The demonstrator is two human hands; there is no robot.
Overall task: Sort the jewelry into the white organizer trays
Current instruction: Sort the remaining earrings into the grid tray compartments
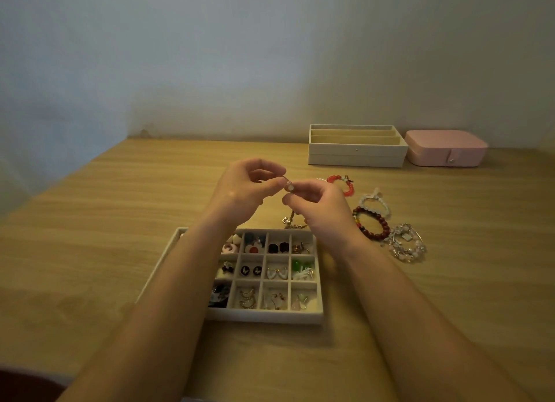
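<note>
Above the table, my left hand [243,188] and my right hand [318,205] meet fingertip to fingertip. Both pinch one small pale earring [289,186] between them. Below my wrists lies a white organizer tray [261,317] with a grid of small compartments holding pairs of earrings. A gold chain [292,223] lies just beyond the tray, partly hidden by my right hand. To the right lie a red bead bracelet [345,185], a white bead bracelet [377,202], a dark red bead bracelet [372,224] and clear pink bracelets [407,242].
A second white organizer tray [357,154] with long slots stands at the back right against the wall. A shut pink jewelry case [446,148] sits beside it. The wooden table [105,215] runs bare to the left.
</note>
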